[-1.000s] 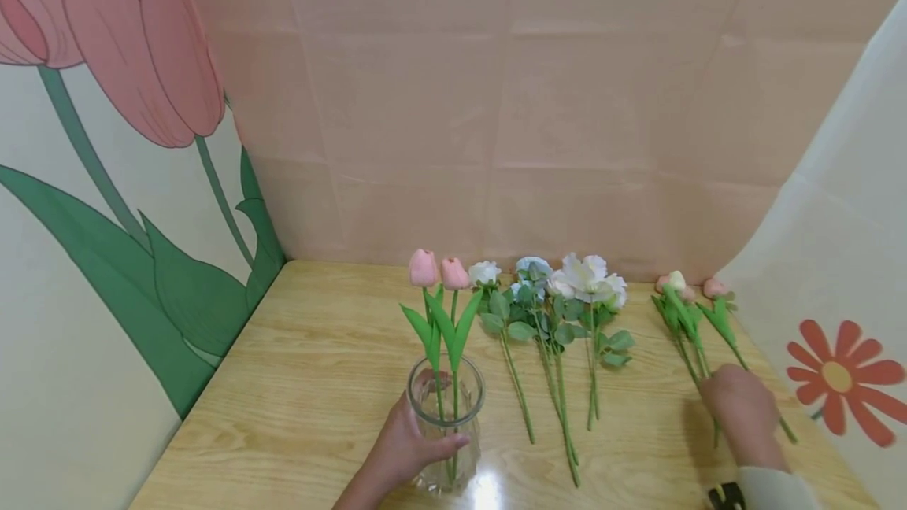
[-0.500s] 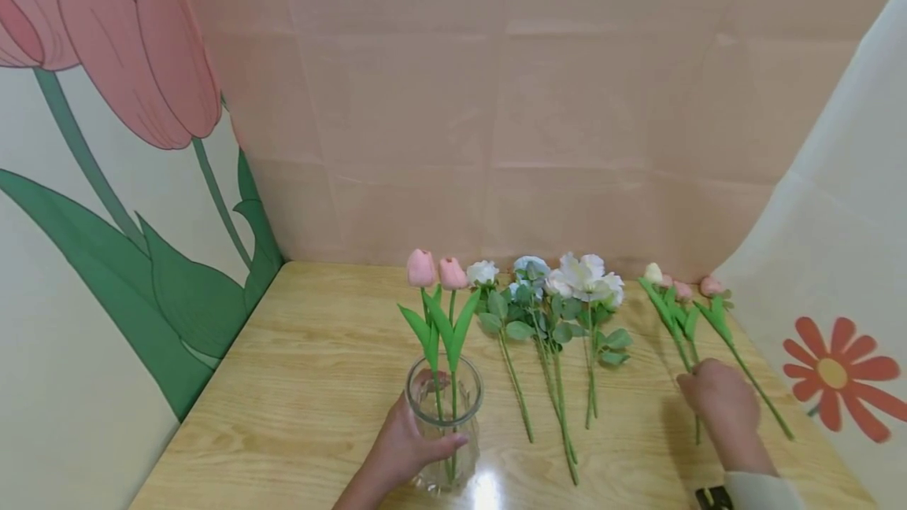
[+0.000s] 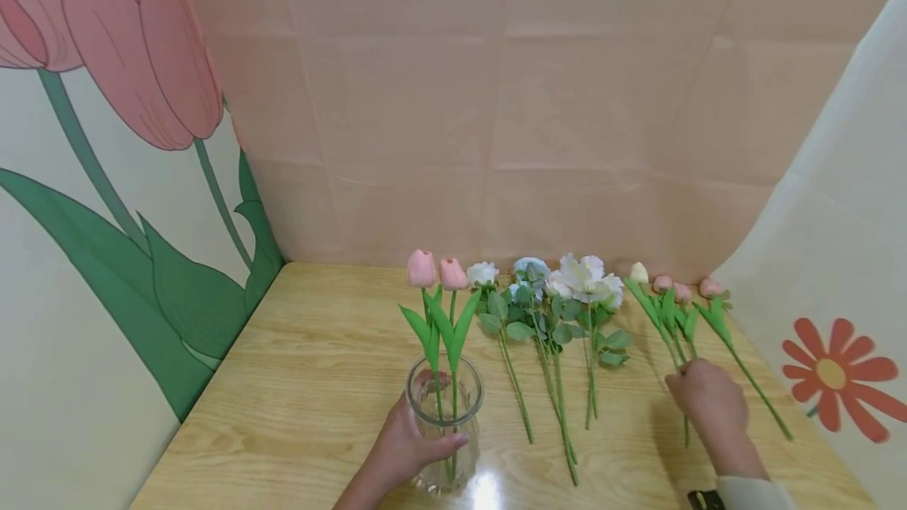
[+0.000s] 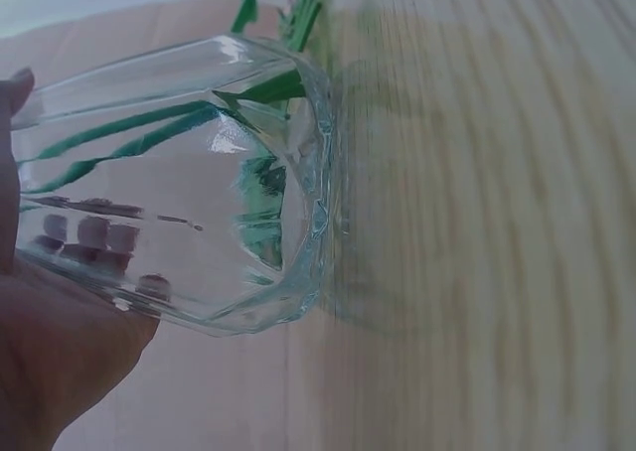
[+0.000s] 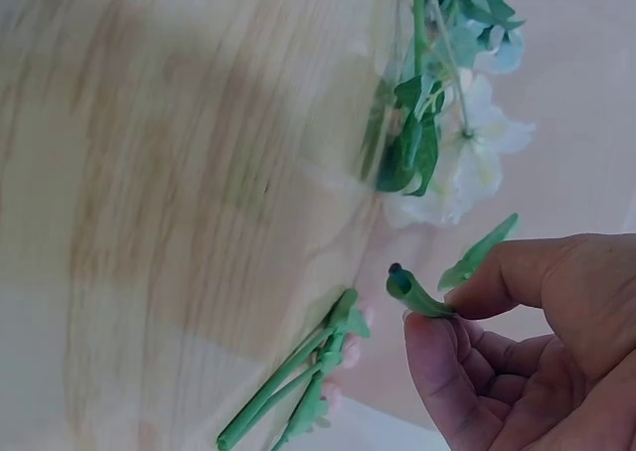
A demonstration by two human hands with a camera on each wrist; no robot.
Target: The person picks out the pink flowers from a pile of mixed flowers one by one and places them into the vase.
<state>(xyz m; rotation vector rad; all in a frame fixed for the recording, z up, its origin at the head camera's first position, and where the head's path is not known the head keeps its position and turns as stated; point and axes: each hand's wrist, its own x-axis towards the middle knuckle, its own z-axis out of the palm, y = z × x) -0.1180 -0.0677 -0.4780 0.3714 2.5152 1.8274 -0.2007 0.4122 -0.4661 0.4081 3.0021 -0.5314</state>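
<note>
In the head view my left hand grips the side of a clear glass vase, which stands on the table. Two pink tulips with green leaves rise from it, their stems visible through the glass. The left wrist view shows the ribbed vase lower down, with green stems inside. My right hand pinches the stem of a white tulip between thumb and index finger. In the right wrist view the cut end of that stem points toward the camera. Several pink tulips lie beside it.
Between the hands lie a white rose, blue flowers and large white blossoms, stems toward the front. A pink cloth hangs behind the wooden table; printed floral cloths flank it.
The right hand has moved left with the white tulip, whose head has shifted away from the pink tulips. The left hand and the vase have stayed in place.
</note>
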